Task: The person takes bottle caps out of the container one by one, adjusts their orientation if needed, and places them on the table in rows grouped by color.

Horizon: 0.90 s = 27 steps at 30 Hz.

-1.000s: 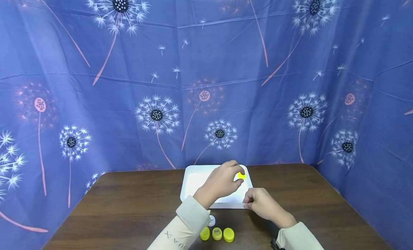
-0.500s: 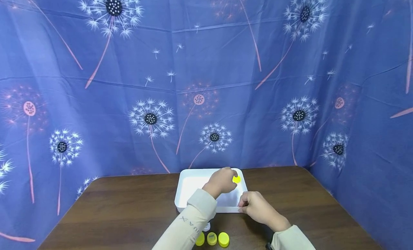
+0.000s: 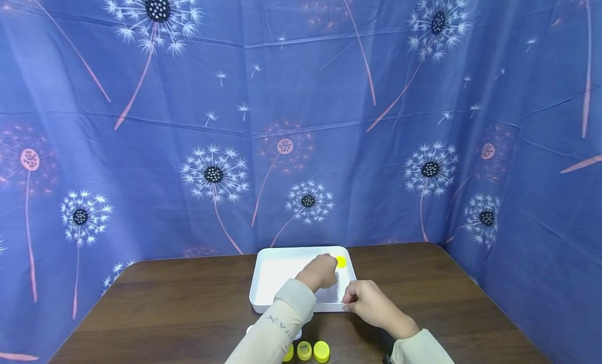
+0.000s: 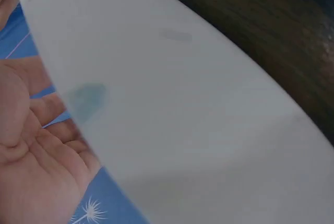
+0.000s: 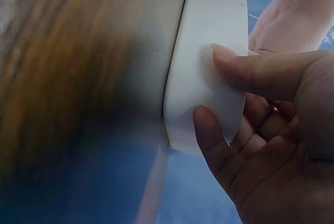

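A white tray (image 3: 275, 275) lies on the table, and a round yellow cap (image 3: 341, 261) sits in its far right corner. Over the tray's right part is my left hand (image 3: 320, 271), just left of that cap. In the left wrist view its fingers (image 4: 52, 106) look loosely bent with nothing between them, partly hidden by the tray wall. My right hand (image 3: 373, 303) pinches the tray's near right corner; the right wrist view shows its thumb (image 5: 235, 70) and a finger against the white wall (image 5: 195, 88).
In front of the tray stand yellow caps, among them a middle one (image 3: 304, 350) and a right one (image 3: 322, 351); the left sleeve (image 3: 282, 325) partly covers another. White round pieces peek out beside the sleeve. A blue dandelion-print cloth (image 3: 301, 118) hangs behind the brown table (image 3: 188, 301).
My left hand has let go of the yellow cap and drawn back from it, leaving it in the tray's corner. The right hand keeps its hold on the tray. The head view has shifted slightly.
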{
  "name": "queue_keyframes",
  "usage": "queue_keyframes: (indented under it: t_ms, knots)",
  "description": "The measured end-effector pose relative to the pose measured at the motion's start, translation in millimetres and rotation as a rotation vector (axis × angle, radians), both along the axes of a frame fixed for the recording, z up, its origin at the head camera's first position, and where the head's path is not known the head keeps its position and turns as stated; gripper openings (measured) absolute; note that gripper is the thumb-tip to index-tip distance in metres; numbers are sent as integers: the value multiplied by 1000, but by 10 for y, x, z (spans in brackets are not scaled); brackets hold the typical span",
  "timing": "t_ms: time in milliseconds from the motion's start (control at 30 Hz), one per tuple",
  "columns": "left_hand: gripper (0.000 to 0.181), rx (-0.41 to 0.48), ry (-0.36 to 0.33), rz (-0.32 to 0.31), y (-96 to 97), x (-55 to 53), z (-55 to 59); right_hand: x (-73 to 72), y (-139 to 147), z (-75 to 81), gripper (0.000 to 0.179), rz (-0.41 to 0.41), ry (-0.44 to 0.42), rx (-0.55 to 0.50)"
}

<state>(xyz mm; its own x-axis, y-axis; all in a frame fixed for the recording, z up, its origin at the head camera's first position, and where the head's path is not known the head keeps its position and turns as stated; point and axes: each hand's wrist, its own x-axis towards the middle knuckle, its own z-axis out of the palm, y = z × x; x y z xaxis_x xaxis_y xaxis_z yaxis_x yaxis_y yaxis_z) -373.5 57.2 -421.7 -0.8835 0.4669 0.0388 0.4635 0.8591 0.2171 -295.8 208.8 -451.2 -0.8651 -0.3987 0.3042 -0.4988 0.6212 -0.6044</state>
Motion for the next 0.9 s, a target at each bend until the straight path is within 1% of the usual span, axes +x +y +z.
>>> queue_keyframes:
  t_ms: [133, 267, 467, 600, 700, 767, 900]
  knots:
    - [16, -30, -23, 27, -6, -3, -46, -3, -1, -14, 21, 4, -6, 2]
    - [17, -57, -26, 20, -16, 5, -55, -2, 3, -3, 21, 8, -16, -3]
    - [13, -74, 19, -20, -16, 2, -64, -8, -2, 18, 21, 0, -27, 4]
    - [9, -69, 18, -24, -2, -3, -76, -14, -2, 25, 21, 3, -26, -5]
    - [12, -89, 42, -20, -1, -2, -78, -17, -5, 30, 21, 5, -29, -5]
    - [15, -101, 72, -22, -5, -4, -83, -14, -3, 33, 21, 7, -26, -5]
    - [11, -93, 91, -23, -27, -8, -80, -10, 3, 33, 21, 8, -22, -3]
